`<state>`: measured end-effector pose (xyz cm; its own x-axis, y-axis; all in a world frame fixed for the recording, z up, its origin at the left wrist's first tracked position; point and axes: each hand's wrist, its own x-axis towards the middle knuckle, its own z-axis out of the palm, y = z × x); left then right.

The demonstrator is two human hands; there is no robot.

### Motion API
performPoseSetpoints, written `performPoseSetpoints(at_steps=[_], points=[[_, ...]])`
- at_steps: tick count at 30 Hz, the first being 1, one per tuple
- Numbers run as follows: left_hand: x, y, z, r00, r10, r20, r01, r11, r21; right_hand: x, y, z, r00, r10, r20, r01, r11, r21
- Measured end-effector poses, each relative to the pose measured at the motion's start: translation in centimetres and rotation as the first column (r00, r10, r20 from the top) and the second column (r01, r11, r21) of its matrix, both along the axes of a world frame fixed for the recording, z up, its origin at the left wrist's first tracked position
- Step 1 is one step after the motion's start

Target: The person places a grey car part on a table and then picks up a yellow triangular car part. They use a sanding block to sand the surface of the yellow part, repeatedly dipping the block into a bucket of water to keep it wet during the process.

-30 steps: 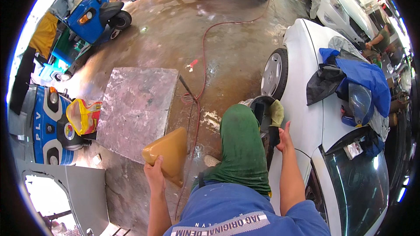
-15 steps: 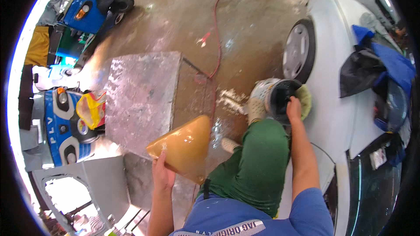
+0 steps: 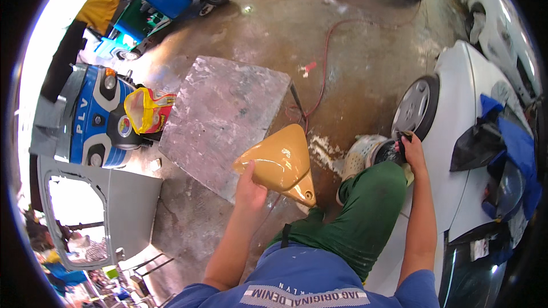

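In my left hand point(image 3: 249, 191) is a glossy golden-yellow, roughly triangular panel point(image 3: 279, 157), thumb on top, with a small round hole at its narrow lower end. It is held over the near right corner of a worn, stained table point(image 3: 228, 102). My right hand point(image 3: 414, 153) pinches a thin, dark, limp piece point(image 3: 406, 139) whose kind I cannot make out. That hand is above a bucket point(image 3: 389, 151) with a dark inside, partly hidden by my knee. A pale yellow-green cloth point(image 3: 408, 173) shows beneath the right hand.
A white car point(image 3: 462, 91) stands close on my right, with blue and black sheeting point(image 3: 485, 142) on it. A red hose point(image 3: 326, 63) crosses the wet floor. Beyond the table's left edge are a yellow-red bag point(image 3: 149, 109) and a blue vehicle front point(image 3: 94, 117). A grey door panel point(image 3: 128, 208) stands lower left.
My right hand has lifted from inside the bucket and now shows a dark piece in its fingers. The panel has turned slightly in my left hand. The whole view has shifted.
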<state>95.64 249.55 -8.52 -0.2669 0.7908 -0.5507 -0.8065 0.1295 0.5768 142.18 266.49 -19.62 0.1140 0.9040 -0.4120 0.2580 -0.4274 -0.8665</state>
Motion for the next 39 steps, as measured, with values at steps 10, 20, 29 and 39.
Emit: performPoseSetpoints(at_steps=[10,20,29,39], points=[[-0.2,0.2,2.7,0.991,0.047,0.123,-0.058,0.994,0.087,-27.6,-8.5,13.6,0.755,0.643,-0.127,-0.629,0.765,0.137],[-3.7,-1.7,1.5,0.984,0.162,0.068,-0.168,0.981,0.099,-27.8,-11.9,8.5,0.777,0.295,-0.556,-0.505,0.820,-0.270],[-0.7,-1.5,2.7,0.997,-0.056,-0.051,0.061,0.991,0.118,-27.0,-13.1,8.2,0.692,0.188,-0.697,-0.498,0.824,-0.271],[6.2,-4.2,1.6,0.967,-0.147,-0.207,0.151,0.989,0.005,-28.9,-15.8,8.6,0.607,0.060,-0.792,-0.330,0.926,-0.183]])
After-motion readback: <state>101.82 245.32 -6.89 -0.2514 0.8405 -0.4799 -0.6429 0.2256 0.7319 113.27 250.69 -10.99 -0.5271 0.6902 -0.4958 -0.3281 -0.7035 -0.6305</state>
